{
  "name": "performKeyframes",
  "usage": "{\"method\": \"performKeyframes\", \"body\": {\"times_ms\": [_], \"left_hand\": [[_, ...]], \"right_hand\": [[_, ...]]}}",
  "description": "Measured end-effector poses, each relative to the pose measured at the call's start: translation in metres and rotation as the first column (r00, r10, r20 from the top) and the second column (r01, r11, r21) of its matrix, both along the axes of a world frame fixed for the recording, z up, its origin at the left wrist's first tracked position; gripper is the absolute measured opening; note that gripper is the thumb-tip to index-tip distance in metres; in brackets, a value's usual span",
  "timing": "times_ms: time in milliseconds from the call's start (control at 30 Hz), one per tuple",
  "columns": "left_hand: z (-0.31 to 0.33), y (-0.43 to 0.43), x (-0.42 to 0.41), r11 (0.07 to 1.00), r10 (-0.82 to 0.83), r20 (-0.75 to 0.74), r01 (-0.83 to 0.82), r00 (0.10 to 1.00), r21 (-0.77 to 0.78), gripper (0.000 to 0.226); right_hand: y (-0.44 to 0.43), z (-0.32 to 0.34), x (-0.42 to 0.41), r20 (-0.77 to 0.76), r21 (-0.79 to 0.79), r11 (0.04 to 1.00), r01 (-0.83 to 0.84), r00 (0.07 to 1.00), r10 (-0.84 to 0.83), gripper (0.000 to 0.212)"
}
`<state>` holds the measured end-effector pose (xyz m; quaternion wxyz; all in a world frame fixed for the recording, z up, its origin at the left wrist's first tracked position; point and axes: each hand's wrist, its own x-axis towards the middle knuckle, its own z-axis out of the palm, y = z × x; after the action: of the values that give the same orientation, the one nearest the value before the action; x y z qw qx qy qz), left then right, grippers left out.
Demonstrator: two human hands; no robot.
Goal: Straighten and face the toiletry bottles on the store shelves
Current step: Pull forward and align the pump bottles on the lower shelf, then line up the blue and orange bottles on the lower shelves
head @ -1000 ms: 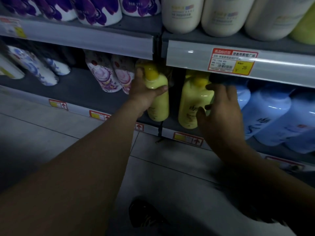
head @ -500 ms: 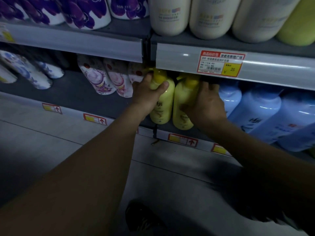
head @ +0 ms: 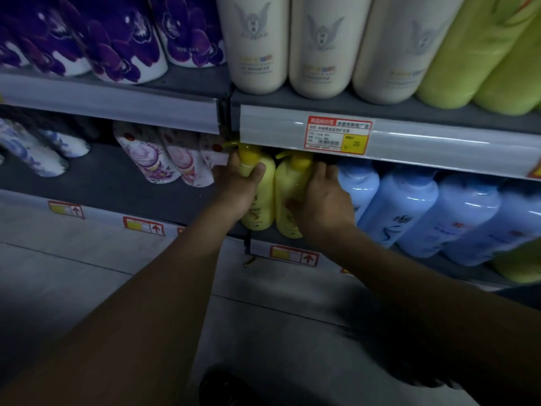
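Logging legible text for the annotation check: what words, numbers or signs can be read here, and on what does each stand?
"25", after a "¥": yellow box of the price tag on the upper shelf rail.
Up arrow: lower rail tags.
Chinese print on that price tag, and labels of the cream bottles, yellow bottles, blue bottles: too blurred to read.

Left hand (head: 238,186) and right hand (head: 322,206) reach forward, fingers curled, gripping.
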<state>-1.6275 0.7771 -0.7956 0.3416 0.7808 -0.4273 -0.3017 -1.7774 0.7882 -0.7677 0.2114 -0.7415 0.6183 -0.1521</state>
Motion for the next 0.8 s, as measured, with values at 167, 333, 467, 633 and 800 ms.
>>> {"method": "performKeyframes", "body": {"times_ms": [167, 333, 467, 633, 800], "left_hand": [[0.005, 0.01, -0.014, 0.995, 0.071, 0.027, -0.069, 0.997, -0.076, 0.059], [0.02, 0.033, -0.031, 0.983, 0.18, 0.241, -0.164, 0.954, -0.082, 0.047], [0.043, 0.051, -0.069, 0.975, 0.194, 0.38, -0.135, 0.904, -0.177, 0.023], [0.051, 0.047, -0.127, 0.943, -0.143, 0.564, 0.285, 0.813, -0.171, 0.014], [0.035, 0.036, -0.149, 0.917, -0.324, 0.589, 0.399, 0.74, 0.002, 0.053]], "right_hand": [[0.025, 0.012, -0.027, -0.027, -0.092, 0.989, -0.114, 0.993, 0.112, 0.055], [0.04, 0.015, -0.087, -0.009, 0.031, 0.977, -0.21, 0.978, 0.21, 0.038], [0.026, 0.024, -0.142, -0.09, 0.018, 0.99, -0.138, 0.986, 0.139, 0.034], [0.008, 0.024, -0.174, -0.122, -0.103, 0.994, 0.021, 0.992, -0.033, 0.058], [-0.002, 0.005, -0.17, -0.105, -0.08, 0.994, -0.081, 0.992, 0.073, 0.078]]}}
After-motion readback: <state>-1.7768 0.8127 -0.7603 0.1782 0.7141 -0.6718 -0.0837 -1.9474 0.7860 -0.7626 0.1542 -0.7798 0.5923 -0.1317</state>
